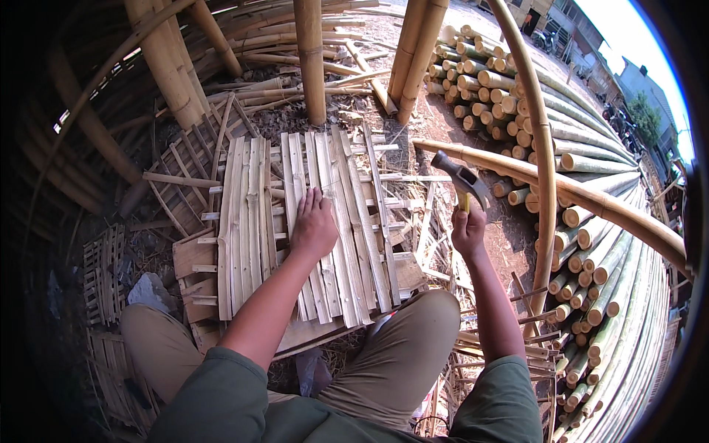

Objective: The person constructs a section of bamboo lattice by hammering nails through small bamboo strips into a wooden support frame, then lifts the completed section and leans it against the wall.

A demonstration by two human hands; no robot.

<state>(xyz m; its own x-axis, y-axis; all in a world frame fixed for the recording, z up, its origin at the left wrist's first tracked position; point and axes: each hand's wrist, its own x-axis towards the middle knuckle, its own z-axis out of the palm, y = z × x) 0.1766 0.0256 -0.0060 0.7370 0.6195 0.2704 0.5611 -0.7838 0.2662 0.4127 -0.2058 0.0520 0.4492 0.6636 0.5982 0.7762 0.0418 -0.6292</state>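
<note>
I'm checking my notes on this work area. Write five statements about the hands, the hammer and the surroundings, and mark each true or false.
1. The right hand grips a hammer. True.
2. The left hand rests on the bamboo slats. True.
3. The hammer's head is pressed against the slats. False: it is raised, to the right of them in the picture.
4. Stacked bamboo poles lie to the right of the slats. True.
5. Both hands wear gloves. False: both are bare.
</note>
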